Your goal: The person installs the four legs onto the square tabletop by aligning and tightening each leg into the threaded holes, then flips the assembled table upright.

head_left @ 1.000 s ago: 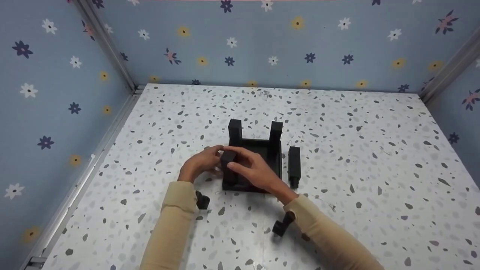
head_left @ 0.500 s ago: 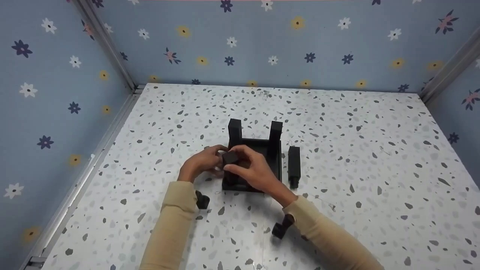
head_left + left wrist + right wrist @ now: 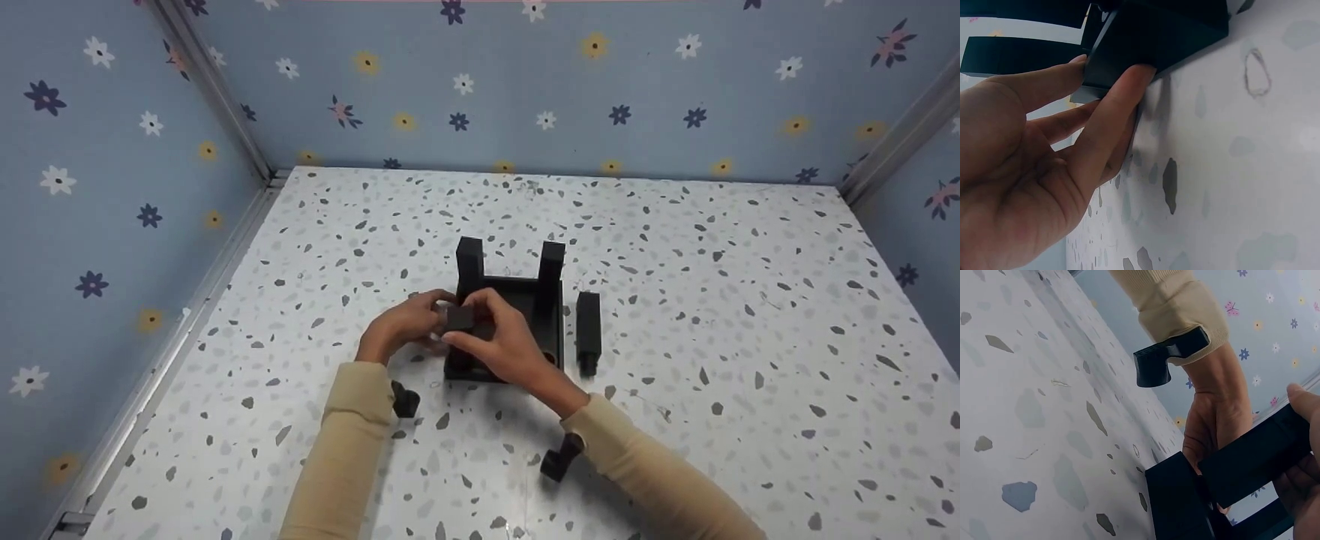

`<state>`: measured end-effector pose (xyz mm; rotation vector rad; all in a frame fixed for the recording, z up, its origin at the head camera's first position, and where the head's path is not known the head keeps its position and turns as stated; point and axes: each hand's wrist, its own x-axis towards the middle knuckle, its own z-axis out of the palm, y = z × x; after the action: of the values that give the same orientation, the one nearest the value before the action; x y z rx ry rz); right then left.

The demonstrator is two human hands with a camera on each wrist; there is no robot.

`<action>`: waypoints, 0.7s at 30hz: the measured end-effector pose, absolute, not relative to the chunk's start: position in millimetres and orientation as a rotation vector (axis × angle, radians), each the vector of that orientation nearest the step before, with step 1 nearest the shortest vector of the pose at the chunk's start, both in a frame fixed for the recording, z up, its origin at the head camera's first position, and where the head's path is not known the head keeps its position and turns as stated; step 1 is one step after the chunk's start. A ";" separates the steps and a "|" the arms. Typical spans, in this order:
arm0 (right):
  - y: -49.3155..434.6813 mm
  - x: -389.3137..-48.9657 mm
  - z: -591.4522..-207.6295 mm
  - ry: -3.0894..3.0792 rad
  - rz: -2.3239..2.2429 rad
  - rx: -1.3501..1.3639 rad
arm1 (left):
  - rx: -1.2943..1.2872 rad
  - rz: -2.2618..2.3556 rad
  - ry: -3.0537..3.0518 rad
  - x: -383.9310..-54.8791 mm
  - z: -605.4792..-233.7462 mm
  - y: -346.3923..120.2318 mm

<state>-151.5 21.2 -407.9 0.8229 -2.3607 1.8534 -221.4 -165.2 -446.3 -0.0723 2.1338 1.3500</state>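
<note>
A small black table [image 3: 511,281] lies upside down, its shallow square top on the surface. Two square legs stand upright at its far corners, the far-left leg [image 3: 470,262] and the far-right leg [image 3: 553,262]. At the near-left corner my right hand [image 3: 514,341] pinches a third black leg [image 3: 459,318] between thumb and fingers. In the right wrist view that held leg [image 3: 1258,455] stands over the corner, with a narrow dark joint at its base. My left hand [image 3: 405,326] grips the same corner of the tabletop [image 3: 1157,39] from the left, thumb on its outer side.
A loose black leg [image 3: 589,330] with a threaded-looking end lies just right of the table. The speckled white surface [image 3: 750,315] extends around it. Blue flowered panels [image 3: 525,90] stand behind and at both sides. Black camera mounts [image 3: 559,459] sit at the wrists.
The leg in my right hand has turned, its top face now at another angle. My right hand has shifted slightly left with its fingers turning. My left hand stays put.
</note>
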 end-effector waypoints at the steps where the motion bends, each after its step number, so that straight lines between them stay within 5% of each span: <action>1: 20.9 -151.0 -407.4 -2.365 1.845 0.824 | -0.071 1.348 2.137 -221.4 -446.7 -165.2; 21: 32.4 -171.1 -440.3 -2.351 2.142 1.062 | -0.020 1.380 2.152 -220.0 -446.7 -166.7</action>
<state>-171.1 32.4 -440.3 1.0621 -2.3505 2.1424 -220.0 -166.7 -446.7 -0.0201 2.1521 1.3801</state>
